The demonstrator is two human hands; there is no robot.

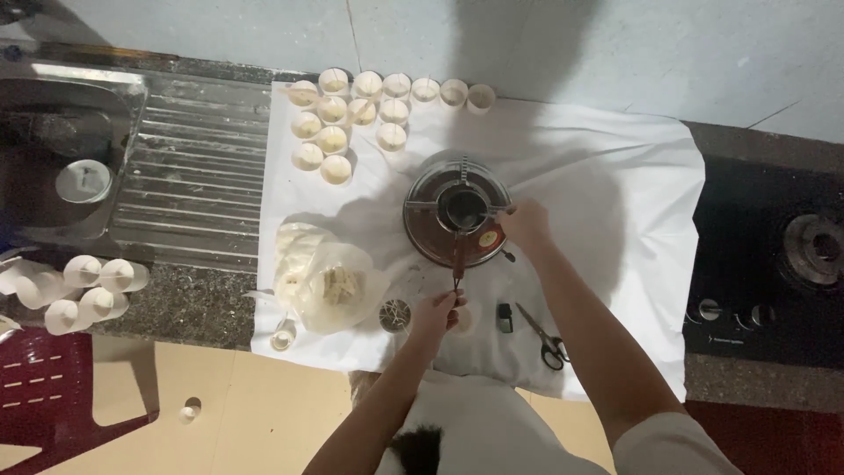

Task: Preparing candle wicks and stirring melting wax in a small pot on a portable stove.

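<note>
White cloth (615, 176) on table | small pot (462, 208) sits on burner (457, 220) | left hand (437, 310) fingers closed on pot handle (458, 259) | right hand (526, 224) at burner rim, grip unclear | advice: keep handle level, steady.

Your left hand (437, 312) covers the end of the small pan's handle (458, 258), so your grip is hidden. Your right hand (526, 223) hides the burner's (457, 208) right edge. The small dark item (505, 317) near the scissors (542, 335) is too small to identify.

Dim, soft indoor light; a broad shadow falls across the white cloth (615, 176); edges slightly blurred.
</note>
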